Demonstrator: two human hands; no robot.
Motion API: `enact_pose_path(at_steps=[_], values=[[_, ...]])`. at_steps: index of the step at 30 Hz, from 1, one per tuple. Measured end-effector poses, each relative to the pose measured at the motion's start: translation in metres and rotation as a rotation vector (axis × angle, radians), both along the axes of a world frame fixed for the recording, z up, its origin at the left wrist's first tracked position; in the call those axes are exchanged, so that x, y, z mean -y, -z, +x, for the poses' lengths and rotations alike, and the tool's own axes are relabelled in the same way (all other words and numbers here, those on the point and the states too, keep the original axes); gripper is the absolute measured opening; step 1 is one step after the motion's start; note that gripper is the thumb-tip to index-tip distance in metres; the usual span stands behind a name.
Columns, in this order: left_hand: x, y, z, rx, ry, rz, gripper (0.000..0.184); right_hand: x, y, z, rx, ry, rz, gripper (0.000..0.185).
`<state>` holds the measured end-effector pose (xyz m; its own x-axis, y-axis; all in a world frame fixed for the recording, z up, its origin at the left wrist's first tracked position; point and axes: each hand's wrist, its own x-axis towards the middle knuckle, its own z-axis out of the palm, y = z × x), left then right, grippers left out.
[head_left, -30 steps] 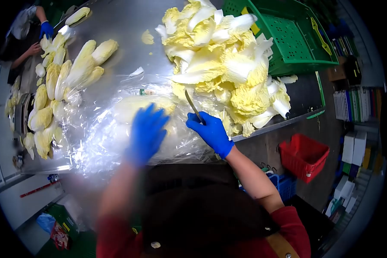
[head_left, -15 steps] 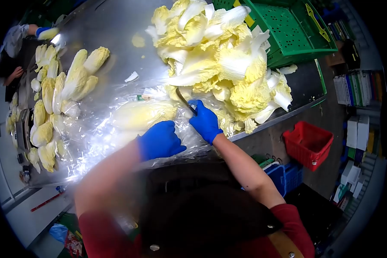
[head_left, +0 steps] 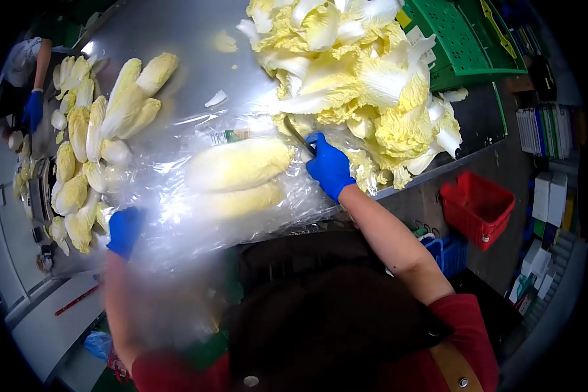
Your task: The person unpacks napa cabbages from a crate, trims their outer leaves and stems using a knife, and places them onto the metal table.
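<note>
My right hand (head_left: 331, 168), in a blue glove, is closed around a knife (head_left: 298, 135) whose dark blade points up and left toward the pile of loose Chinese cabbage leaves (head_left: 353, 85). Two Chinese cabbages (head_left: 238, 163) lie side by side on clear plastic film (head_left: 176, 225), left of that hand. At the left end of the film is my left hand (head_left: 125, 232), also gloved in blue. It is close to more whole cabbages (head_left: 81, 222); its fingers are blurred, so their grip does not show.
Several cabbages (head_left: 130, 101) lie farther up the metal table (head_left: 189, 39). A green crate (head_left: 464, 46) stands at the back right, and a red crate (head_left: 477, 209) is beyond the table edge. A co-worker's gloved hand (head_left: 32, 111) shows at far left.
My left hand has moved from beside the wrapped cabbages to the left end of the film, uncovering the second cabbage. My right hand still holds the knife. The co-worker's gloved hand has lowered.
</note>
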<state>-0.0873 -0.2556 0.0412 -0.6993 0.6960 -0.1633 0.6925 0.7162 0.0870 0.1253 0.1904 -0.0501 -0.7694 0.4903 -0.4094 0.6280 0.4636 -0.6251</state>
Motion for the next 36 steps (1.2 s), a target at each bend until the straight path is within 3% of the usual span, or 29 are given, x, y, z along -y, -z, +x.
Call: enact_pose_path(at_steps=[3, 6, 7, 8, 9, 11, 14, 17, 21, 23, 24, 28, 29, 30, 31, 34, 35, 36], values=[[0.018, 0.05, 0.008, 0.014, -0.2, -0.03, 0.038, -0.003, -0.008, 0.004, -0.056, 0.005, -0.053, 0.037], [-0.012, 0.021, 0.017, -0.065, -0.167, -0.015, 0.026, -0.011, -0.016, 0.008, -0.063, -0.002, -0.18, 0.046], [-0.033, -0.002, 0.021, -0.068, -0.188, 0.042, 0.021, -0.013, 0.003, 0.017, -0.285, 0.026, -0.206, 0.042], [-0.054, -0.024, 0.027, -0.07, -0.208, 0.101, 0.017, -0.018, -0.016, 0.021, -0.279, 0.064, -0.425, 0.038], [-0.074, -0.04, 0.034, -0.022, -0.23, 0.376, 0.009, -0.024, -0.044, 0.023, -0.271, 0.102, -0.64, 0.033], [-0.103, -0.057, 0.045, 0.051, -0.244, 0.517, 0.013, -0.03, -0.07, 0.032, -0.338, 0.252, -0.889, 0.027], [-0.143, -0.058, 0.068, 0.249, -0.255, 0.619, 0.017, -0.045, -0.064, 0.045, -0.708, 0.332, -1.224, 0.027], [-0.158, -0.032, 0.076, 0.489, -0.415, 0.598, 0.036, -0.023, -0.129, 0.018, -0.308, 0.151, -0.729, 0.029], [-0.168, 0.001, 0.07, 0.446, -0.63, 0.542, 0.039, 0.007, -0.076, -0.004, -0.286, -0.173, -0.196, 0.059], [-0.176, -0.002, 0.069, 0.402, -0.677, 0.488, 0.037, 0.012, -0.077, -0.017, -0.128, -0.053, -0.459, 0.068], [-0.164, 0.013, 0.065, 0.316, -0.454, 0.473, 0.037, 0.013, -0.079, -0.021, -0.048, 0.005, -0.594, 0.073], [-0.167, 0.028, 0.068, 0.367, -0.486, 0.654, 0.037, 0.014, -0.079, -0.024, -0.123, 0.08, -0.743, 0.073], [-0.166, 0.022, 0.07, 0.549, -0.641, 0.746, 0.036, 0.015, -0.08, -0.022, -0.154, 0.073, -0.729, 0.072], [-0.164, 0.016, 0.068, 0.473, -0.573, 0.732, 0.035, 0.014, -0.081, -0.019, -0.184, 0.065, -0.711, 0.07], [-0.166, 0.005, 0.072, 0.401, -0.51, 0.717, 0.035, 0.014, -0.085, -0.016, -0.208, 0.057, -0.693, 0.069], [-0.178, -0.055, 0.094, 0.424, -0.639, 0.818, 0.037, 0.011, -0.113, 0.001, -0.2, 0.109, -0.716, 0.067], [-0.195, -0.088, 0.105, 0.51, -0.793, 0.912, 0.037, 0.011, -0.12, 0.006, -0.205, 0.117, -0.717, 0.067], [-0.203, -0.108, 0.114, 0.494, -0.755, 1.029, 0.04, 0.012, -0.123, 0.012, -0.223, 0.165, -0.811, 0.066]])
